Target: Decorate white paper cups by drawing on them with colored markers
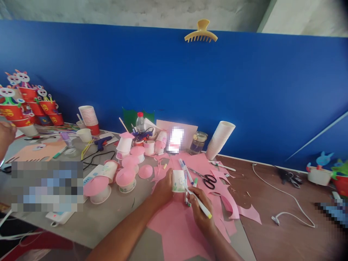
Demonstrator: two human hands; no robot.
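My left hand (pixel 164 186) is closed round the side of a white paper cup (pixel 178 177), which has green grass and a faint outline drawn on it. In my right hand (pixel 201 206) is a white marker (pixel 202 206) with a yellow end, its tip against or very close to the cup's drawn side. Pink paper (pixel 176 224) lies under both hands, with several more markers (pixel 187 170) just behind the cup. Black-handled scissors (pixel 209 181) rest on pink scraps to the right. Left of my hands stand several small cups with pink paper cone tops (pixel 126 177).
A tall stack of white cups (pixel 220 139) leans at the back beside a glass jar (pixel 198 142) and a lit phone (pixel 176 139). A blue glue gun (pixel 103 142) and a power strip (pixel 63 214) lie left. Another person's hand (pixel 7 132) is at the far left edge.
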